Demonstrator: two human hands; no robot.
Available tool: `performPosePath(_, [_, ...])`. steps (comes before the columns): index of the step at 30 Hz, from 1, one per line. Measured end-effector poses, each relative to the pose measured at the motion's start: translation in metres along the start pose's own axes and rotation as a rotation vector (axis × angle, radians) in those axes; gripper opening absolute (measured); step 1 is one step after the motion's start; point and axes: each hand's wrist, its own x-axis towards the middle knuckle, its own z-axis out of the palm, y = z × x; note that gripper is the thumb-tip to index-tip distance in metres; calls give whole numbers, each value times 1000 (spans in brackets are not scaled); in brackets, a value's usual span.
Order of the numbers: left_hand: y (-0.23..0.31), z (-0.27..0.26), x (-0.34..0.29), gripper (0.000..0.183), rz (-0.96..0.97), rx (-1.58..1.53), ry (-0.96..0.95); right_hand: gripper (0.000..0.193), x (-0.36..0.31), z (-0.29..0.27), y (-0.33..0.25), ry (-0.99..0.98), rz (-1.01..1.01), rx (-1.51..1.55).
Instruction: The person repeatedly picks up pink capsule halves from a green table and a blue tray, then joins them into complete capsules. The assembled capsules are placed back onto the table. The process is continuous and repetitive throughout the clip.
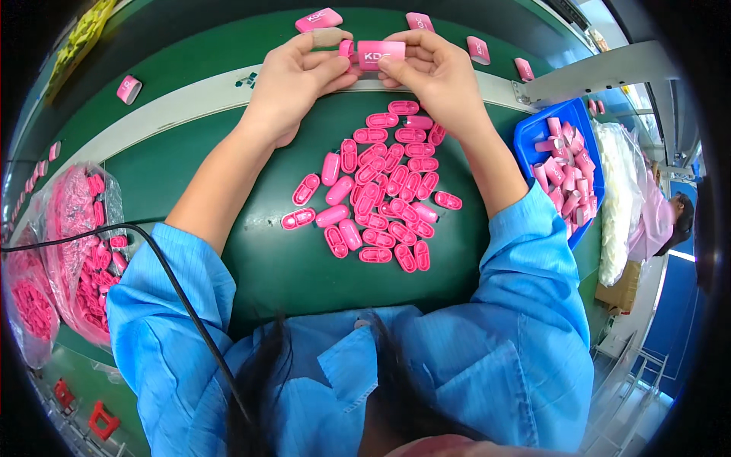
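On my cam the pink case is near rail, pinched in R hand; L hand pinches cap just beside it. Nearer, many caps on table; tub w/ cases at R, bag w/ pcs at L.

Looks to be a factory, prob. an assy. line: pink casings are sitting spaced along a conveyor-type green strip behind a white rail; many identical pink pcs. are covering the workbench; a blue bin & clear bags are holding bulk qty.; the worker is wearing a blue smock.
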Motion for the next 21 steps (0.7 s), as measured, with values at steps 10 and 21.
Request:
performPosePath(10, [4,5,-4,29,148,186,16,27,-1,-2,12,-52,72,359])
performPosePath(21, [-17,9,-2,30,438,263,111,28,-1,-5,13,-5,-67,168])
